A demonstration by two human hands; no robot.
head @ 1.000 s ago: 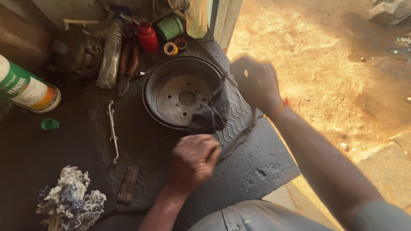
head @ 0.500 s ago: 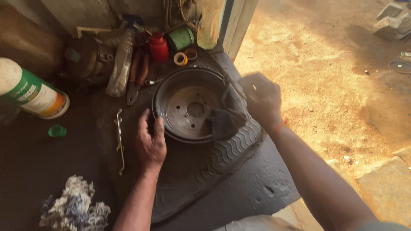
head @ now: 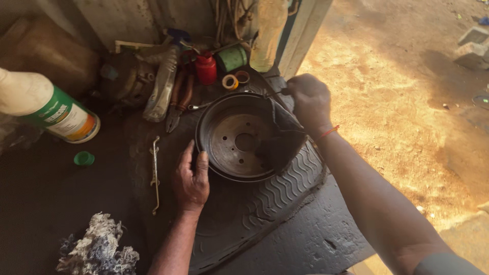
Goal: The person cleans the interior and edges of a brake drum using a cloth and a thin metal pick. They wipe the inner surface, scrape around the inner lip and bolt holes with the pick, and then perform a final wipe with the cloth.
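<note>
Head view, one frame: brake drum [head: 239, 140] sits open side up on a ribbed rubber mat [head: 275, 203], mid-bench, just in front of the tool clutter at the back wall. Left hand [head: 191, 178] rests at the drum's near-left rim, fingers curled loosely against the outer wall, thumb on the lip, a steadying touch more than a full grip. Right hand [head: 308, 102] is closed on a dark cloth [head: 282, 137] at the far-right rim; cloth hangs down into the bowl.

Risks, as judgement:
- Drum could slide or spin on the mat, since only one hand braces it and lightly.
- Cloth could snag on the rim edge or centre holes if tugged hard; the drum would jerk w/ it.
- Left fingertips sit btwn rim and mat, so they could get pinched if the drum tips.
- Drum lies near the bench's right edge, so a strong push that way could carry it toward the sandy ground.
- Red can [head: 206, 69] and tape rolls [head: 230, 81] stand close behind; a swing of the right elbow could knock them.

Count: 1 drum, 1 cloth, 1 mat, 2 hands, 1 red can, 2 tape rolls, 1 pair of pliers [head: 178, 102], 1 white-and-green bottle [head: 51, 109] lying on its side, 1 green cap [head: 83, 159], 1 thin metal bracket [head: 155, 170], 1 wad of cotton waste [head: 99, 247].
</note>
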